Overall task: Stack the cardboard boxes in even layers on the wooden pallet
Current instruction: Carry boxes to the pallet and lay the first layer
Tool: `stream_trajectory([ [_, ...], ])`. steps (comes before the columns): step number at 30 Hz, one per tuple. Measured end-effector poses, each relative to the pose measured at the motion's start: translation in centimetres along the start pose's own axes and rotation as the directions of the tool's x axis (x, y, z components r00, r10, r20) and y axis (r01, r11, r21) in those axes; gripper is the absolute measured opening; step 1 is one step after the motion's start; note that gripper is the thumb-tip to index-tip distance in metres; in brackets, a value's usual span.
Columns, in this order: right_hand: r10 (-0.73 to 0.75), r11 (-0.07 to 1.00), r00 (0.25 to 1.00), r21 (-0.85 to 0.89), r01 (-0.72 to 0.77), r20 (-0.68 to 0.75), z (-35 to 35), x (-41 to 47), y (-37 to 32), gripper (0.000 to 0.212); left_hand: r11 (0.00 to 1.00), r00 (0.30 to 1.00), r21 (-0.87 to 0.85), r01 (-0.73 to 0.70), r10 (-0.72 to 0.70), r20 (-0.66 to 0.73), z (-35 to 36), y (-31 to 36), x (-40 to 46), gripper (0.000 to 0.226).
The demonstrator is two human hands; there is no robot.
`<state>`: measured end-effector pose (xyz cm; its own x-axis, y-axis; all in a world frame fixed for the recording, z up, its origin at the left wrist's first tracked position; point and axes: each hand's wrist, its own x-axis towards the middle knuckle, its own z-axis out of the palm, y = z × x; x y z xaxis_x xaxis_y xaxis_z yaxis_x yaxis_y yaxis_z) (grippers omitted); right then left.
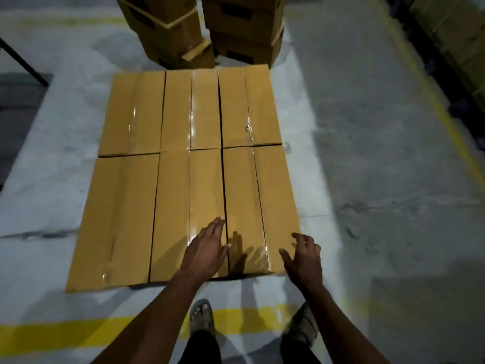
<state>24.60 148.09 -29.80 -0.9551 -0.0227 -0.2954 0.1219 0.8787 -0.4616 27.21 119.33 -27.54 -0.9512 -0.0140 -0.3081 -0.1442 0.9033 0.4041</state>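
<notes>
Several tan cardboard boxes lie flat in one even layer, two rows of three, and hide the pallet beneath them. The near right box (258, 195) sits under both hands. My left hand (207, 249) lies with straight fingers over the seam between the near middle box (183, 203) and the near right box. My right hand (304, 256) hovers at the near right corner of that box, fingers spread and loosely bent, holding nothing. The near left box (118, 214) and the far row (189, 111) lie untouched.
Two stacks of strapped cardboard boxes (168, 27) (244, 24) stand on the floor just beyond the layer. A yellow floor line (78, 334) runs in front of my sandalled feet (200, 316). More boxes line the far right edge (456, 35). Grey concrete floor surrounds the layer.
</notes>
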Motion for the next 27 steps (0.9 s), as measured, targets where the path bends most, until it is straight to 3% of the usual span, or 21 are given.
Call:
stream_trajectory([
  [8, -0.082, 0.995, 0.995, 0.056, 0.085, -0.063, -11.2, -6.1, -9.9, 0.052, 1.0, 0.991, -0.011, -0.018, 0.016, -0.13, -13.0, 4.3, -7.9, 0.064],
  [13, -0.04, 0.987, 0.991, 0.146, 0.059, -0.13, -14.5, -11.7, -12.5, 0.045, 1.0, 0.993, 0.003, -0.029, 0.029, -0.115, -17.3, 3.9, -13.2, 0.062],
  [17, -0.03, 0.991, 0.995, 0.127, 0.042, -0.095, -15.5, -15.4, -13.6, 0.041, 0.999, 0.995, 0.014, -0.038, 0.039, -0.091, -19.6, 3.8, -16.3, 0.061],
  [27, 0.054, 0.968, 0.979, 0.251, -0.003, -0.197, -16.8, -21.2, -14.0, 0.031, 0.993, 0.995, 0.062, -0.102, 0.102, 0.007, -22.6, 5.1, -19.8, 0.059],
])
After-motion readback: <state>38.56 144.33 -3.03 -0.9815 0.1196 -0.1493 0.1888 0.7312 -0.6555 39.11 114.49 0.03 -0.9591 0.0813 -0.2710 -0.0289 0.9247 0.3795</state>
